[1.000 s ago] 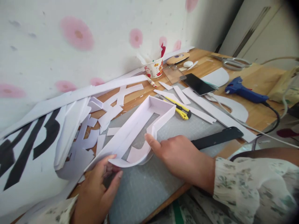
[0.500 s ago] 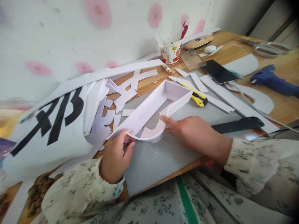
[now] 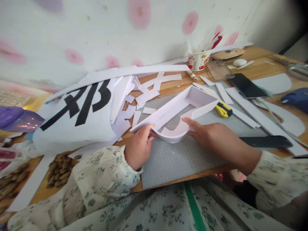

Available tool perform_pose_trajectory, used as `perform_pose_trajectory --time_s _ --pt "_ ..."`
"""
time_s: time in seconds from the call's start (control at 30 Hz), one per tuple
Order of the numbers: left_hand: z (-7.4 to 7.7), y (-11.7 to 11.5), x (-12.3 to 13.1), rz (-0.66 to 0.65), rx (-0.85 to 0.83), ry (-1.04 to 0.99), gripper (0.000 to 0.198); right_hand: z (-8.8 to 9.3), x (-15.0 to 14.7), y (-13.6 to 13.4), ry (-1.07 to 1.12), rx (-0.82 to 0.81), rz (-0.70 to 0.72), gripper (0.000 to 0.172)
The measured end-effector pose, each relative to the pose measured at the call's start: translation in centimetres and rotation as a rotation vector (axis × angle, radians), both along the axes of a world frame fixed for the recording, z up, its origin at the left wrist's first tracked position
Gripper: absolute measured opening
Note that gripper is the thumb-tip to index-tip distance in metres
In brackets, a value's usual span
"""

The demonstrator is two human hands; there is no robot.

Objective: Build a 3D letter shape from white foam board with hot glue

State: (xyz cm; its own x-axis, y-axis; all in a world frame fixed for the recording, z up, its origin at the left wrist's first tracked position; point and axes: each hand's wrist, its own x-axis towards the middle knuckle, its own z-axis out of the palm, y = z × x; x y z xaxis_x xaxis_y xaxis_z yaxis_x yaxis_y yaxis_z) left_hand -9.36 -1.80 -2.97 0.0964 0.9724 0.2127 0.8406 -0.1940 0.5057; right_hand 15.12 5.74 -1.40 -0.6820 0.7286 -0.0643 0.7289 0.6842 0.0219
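Apparently the step in hand is forming the curved end of a walled paper letter. The left hand, wrist bent inward, is closed in a pinch on the near tip of the paper letter, which lies on the grey mat on the counter. The right hand lies low and spread, its forefinger pressing the curve. I think the thin walls call for soft, even pressure.
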Motion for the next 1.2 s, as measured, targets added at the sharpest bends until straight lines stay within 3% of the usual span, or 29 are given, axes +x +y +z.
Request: perform_pose_trajectory --time_s 0.4,0.63,1.2 --pt "-0.3 0.6 0.3 -0.007 0.034 0.025 0.039 -0.1 0.1 0.1 -0.021 0.069 0.009 0.052" --pt "-0.1 0.8 0.5 0.023 -0.026 0.005 0.032 0.2 -0.1 0.0 -0.035 0.047 -0.002 0.052" --pt "0.0 1.0 0.4 0.066 0.022 0.073 0.026 1.0 -0.4 0.4 0.084 -0.057 -0.026 0.049"
